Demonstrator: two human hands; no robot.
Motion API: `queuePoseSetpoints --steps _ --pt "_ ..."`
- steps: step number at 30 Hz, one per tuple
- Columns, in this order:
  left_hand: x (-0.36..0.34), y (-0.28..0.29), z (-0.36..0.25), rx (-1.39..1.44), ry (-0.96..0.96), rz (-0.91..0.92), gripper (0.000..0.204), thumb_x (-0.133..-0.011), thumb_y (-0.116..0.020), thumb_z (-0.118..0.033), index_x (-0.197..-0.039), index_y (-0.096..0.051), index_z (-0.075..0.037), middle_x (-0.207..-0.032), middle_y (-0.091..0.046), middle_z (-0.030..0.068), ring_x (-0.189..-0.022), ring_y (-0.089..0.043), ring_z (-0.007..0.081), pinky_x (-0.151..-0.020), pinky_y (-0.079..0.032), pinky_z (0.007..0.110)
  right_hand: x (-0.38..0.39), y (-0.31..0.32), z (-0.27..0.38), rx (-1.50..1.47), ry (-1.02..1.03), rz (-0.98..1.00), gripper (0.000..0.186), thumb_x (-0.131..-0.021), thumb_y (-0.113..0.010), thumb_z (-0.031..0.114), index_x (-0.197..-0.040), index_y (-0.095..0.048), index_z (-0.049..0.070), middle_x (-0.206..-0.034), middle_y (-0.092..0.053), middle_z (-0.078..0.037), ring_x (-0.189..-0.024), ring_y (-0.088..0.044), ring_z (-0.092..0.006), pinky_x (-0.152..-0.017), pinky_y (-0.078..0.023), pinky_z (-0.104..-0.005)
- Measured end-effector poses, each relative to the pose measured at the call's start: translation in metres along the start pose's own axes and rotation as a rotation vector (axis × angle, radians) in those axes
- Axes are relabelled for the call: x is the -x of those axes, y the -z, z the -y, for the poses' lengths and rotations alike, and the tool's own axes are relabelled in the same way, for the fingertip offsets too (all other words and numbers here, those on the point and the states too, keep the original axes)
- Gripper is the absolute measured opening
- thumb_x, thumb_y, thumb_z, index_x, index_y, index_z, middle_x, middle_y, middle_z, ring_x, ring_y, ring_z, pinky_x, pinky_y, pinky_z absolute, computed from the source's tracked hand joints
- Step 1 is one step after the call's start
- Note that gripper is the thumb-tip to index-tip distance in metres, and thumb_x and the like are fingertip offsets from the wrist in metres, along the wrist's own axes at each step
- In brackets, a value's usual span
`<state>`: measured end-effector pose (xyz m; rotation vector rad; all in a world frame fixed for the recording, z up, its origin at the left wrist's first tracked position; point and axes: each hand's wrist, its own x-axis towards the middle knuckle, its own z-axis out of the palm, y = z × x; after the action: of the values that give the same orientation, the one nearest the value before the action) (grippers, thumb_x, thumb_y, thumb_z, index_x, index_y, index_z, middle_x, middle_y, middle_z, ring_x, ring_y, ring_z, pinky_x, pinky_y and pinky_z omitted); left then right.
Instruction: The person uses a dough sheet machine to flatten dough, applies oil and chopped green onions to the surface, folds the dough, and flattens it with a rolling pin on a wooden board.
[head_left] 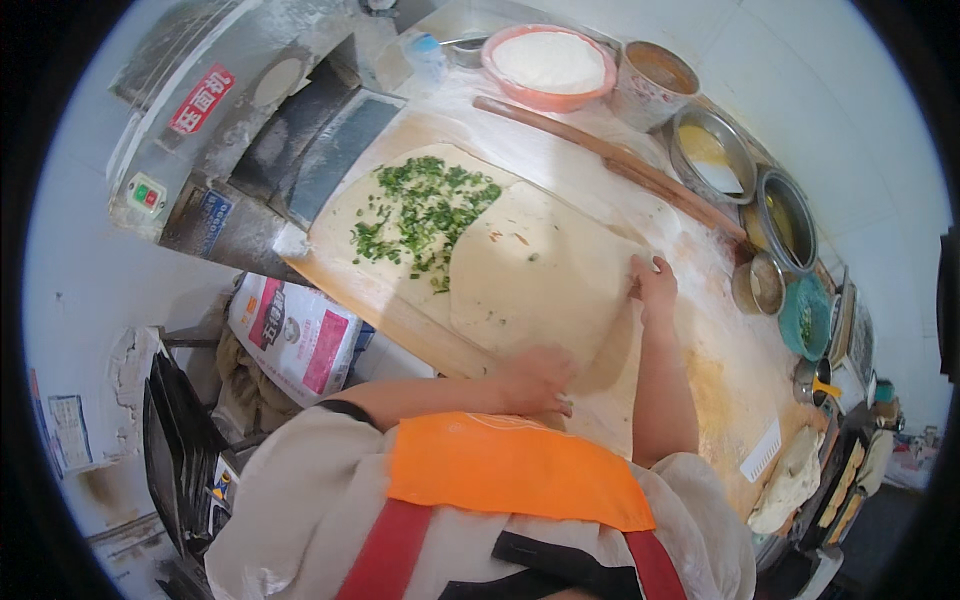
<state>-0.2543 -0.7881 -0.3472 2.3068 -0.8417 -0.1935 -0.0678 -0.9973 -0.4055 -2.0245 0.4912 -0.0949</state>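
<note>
A wide, thin dough sheet (545, 270) lies on the floured worktop, its right part folded over toward the left. Chopped green onion (425, 210) is scattered on the uncovered left part, and some disappears under the fold. My right hand (655, 282) is at the far right corner of the folded dough, fingers bent around its edge. At the near edge of the dough is my left hand (540, 378), smeared by motion, so its finger positions are unclear.
Behind the dough lie long wooden rolling pins (610, 160). A pink bowl of flour (550, 65), a patterned bucket (655, 85) and metal bowls (712, 150) line the back and right. A floury machine (240, 130) stands left. A white scraper (762, 452) lies near right.
</note>
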Motion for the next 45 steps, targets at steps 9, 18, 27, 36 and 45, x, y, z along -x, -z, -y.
queuePoseSetpoints --steps 9,18,27,36,45 --pt "0.014 0.036 0.037 0.214 0.095 -0.047 0.025 -0.076 -0.068 -0.024 -0.086 -0.058 -0.004 -0.083 -0.057 0.0136 -0.082 -0.058 0.0334 -0.073 -0.048 0.042 0.010 -0.047 0.140 -0.563 -0.194 0.301 0.047 -0.070 -0.071 0.001 -0.114 -0.056 -0.004 -0.071 -0.057 -0.004 -0.048 -0.050 -0.0121 -0.042 -0.037 -0.0263" --pt "0.165 0.179 0.106 0.775 0.788 -0.859 0.014 -0.081 -0.068 -0.009 -0.092 -0.066 -0.002 -0.079 -0.066 0.0031 -0.070 -0.059 0.0066 -0.062 -0.049 0.027 0.039 -0.251 0.274 -0.596 -0.166 0.622 0.032 -0.071 -0.068 0.001 -0.102 -0.060 -0.004 -0.069 -0.057 -0.008 -0.051 -0.055 -0.0189 -0.044 -0.047 -0.0313" --pt "0.222 0.183 0.207 1.020 1.258 -1.007 0.042 -0.087 -0.067 -0.031 -0.105 -0.058 0.006 -0.080 -0.067 0.0098 -0.073 -0.064 0.0187 -0.066 -0.050 0.030 0.008 -0.342 0.248 0.461 0.670 0.584 0.035 -0.084 -0.065 0.027 -0.102 -0.064 -0.003 -0.085 -0.068 -0.019 -0.070 -0.066 -0.0315 -0.069 -0.053 -0.0417" --pt "0.118 0.225 0.291 0.150 1.124 -0.704 0.033 -0.080 -0.069 -0.029 -0.078 -0.061 0.004 -0.075 -0.064 0.0194 -0.072 -0.062 0.0333 -0.067 -0.047 0.042 0.071 -0.228 0.175 0.721 0.434 0.498 0.051 -0.093 -0.049 0.045 -0.091 -0.064 -0.003 -0.085 -0.065 -0.028 -0.084 -0.062 -0.0452 -0.076 -0.047 -0.0509" --pt "0.007 0.217 0.261 -0.353 0.338 -0.373 0.065 -0.086 -0.062 -0.033 -0.139 -0.041 -0.001 -0.146 -0.038 0.0181 -0.139 -0.030 0.0309 -0.111 -0.023 0.056 0.107 -0.185 0.155 0.540 0.680 0.053 0.056 -0.090 -0.057 0.037 -0.134 -0.048 0.004 -0.139 -0.046 -0.023 -0.128 -0.044 -0.0390 -0.106 -0.035 -0.0489"
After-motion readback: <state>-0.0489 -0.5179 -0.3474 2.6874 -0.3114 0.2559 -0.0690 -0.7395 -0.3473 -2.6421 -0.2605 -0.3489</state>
